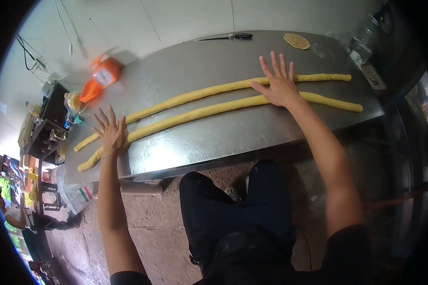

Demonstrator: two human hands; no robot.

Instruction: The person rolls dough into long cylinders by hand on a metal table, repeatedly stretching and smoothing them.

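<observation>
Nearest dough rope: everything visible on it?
The near dough rope is a long, yellow, soft-looking roll, unbroken where visible, ends rounded. It lies on the metal table, gently arched, its left end kinked, beside the far rope. The left hand and right hand spread across it, apparently touching, hiding short stretches.

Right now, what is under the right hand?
Two dough ropes run under the right hand, visible on both sides. The stretches directly beneath it are covered.
</observation>
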